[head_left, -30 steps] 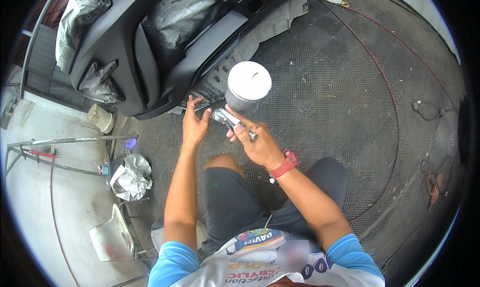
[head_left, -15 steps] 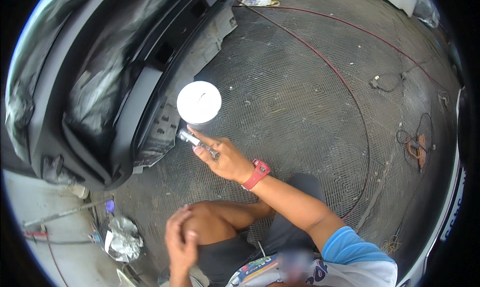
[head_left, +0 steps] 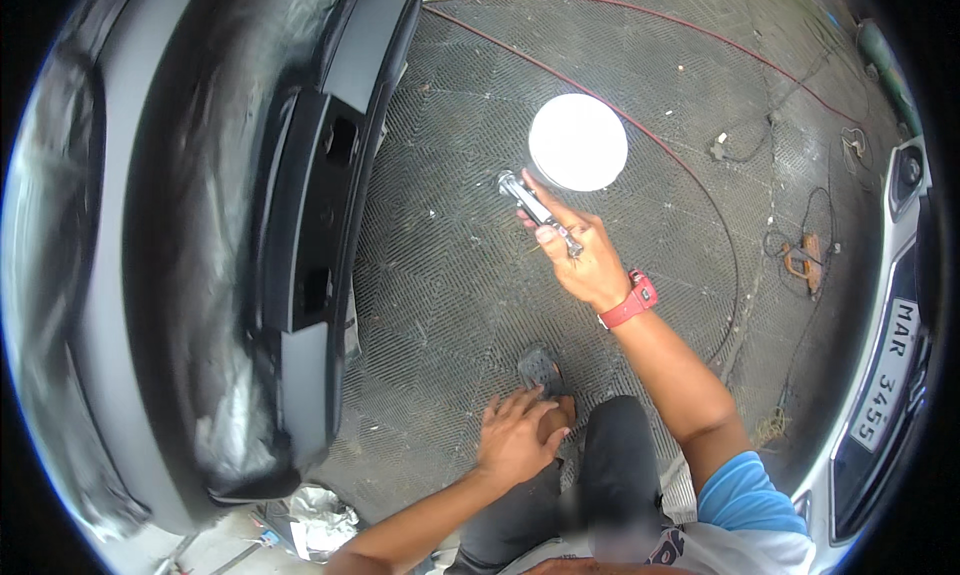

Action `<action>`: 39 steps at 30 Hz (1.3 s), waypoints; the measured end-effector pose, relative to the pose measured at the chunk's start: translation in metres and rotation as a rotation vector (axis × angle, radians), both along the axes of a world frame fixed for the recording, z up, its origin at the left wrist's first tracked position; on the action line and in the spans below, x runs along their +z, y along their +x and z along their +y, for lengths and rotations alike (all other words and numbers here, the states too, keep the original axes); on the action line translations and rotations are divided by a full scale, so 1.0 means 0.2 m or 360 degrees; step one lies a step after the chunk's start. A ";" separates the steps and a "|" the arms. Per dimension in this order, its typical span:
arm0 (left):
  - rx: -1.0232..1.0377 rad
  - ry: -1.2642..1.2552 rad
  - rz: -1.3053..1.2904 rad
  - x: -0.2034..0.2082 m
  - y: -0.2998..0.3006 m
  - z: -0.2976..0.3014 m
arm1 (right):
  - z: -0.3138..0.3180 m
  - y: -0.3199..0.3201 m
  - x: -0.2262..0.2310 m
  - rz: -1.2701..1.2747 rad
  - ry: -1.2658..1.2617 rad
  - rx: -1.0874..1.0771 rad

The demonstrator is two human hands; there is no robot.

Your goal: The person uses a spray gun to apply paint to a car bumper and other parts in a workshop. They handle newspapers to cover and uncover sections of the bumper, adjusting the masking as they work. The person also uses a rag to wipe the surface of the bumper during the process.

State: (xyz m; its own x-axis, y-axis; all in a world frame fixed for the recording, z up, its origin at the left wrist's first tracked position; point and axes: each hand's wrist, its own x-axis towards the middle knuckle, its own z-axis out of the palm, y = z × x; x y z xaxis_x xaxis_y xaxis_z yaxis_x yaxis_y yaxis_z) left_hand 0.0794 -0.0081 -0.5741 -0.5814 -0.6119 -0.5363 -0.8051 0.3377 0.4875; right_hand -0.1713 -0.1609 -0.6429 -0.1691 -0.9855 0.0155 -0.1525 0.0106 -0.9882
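In my right hand [head_left: 590,263] is a silver paint spray gun [head_left: 537,203], with a round white-topped cup [head_left: 578,143] on it. My fingers wrap its handle, and the nozzle end points toward the upper left. My left hand [head_left: 520,437] hangs low over my leg with its fingers spread, holding nothing; whether it touches the leg I cannot tell. To the left stands a dark grey car bumper [head_left: 310,220] beside crumpled plastic sheeting [head_left: 215,215]. A gap of floor separates the gun from the bumper.
A red hose [head_left: 640,120] curves across the textured dark floor [head_left: 450,275]. On the right lie an orange tool [head_left: 803,263] and loose black cables. A white car [head_left: 845,475] borders the right edge. Crumpled foil [head_left: 322,520] lies at the lower left.
The view has shifted, with the bumper now filling more of the left. My right hand and the spray gun have moved away from the bumper. My left hand has come over from my knee.
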 end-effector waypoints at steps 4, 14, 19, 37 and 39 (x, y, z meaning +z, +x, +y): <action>-0.0028 0.0373 -0.0234 0.01 -0.07 -0.03 | -0.12 -0.14 0.20 0.0105 -0.0065 -0.0095; -0.0105 0.0690 -0.0755 0.08 -0.35 -0.31 | -0.52 -0.58 0.74 0.0161 0.0064 0.0054; 0.0280 0.0481 -0.0729 0.04 -0.55 -0.29 | -0.78 -0.85 0.65 0.0028 -0.0003 0.0064; 0.0841 0.1052 -0.0949 0.25 -1.16 0.05 | -0.91 -1.29 0.69 -0.0248 0.0474 0.0850; 0.0970 0.1023 -0.0947 0.25 -1.15 0.14 | -0.84 -1.22 0.67 -0.0144 0.0410 0.0921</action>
State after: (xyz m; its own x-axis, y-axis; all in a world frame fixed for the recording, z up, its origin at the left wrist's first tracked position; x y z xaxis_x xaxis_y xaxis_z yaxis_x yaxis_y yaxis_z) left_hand -0.1511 0.0197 -0.5238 0.1887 -0.2122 -0.9588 -0.9187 -0.3830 -0.0961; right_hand -0.4158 -0.3289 -0.5098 0.4022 -0.8878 -0.2236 -0.1206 0.1907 -0.9742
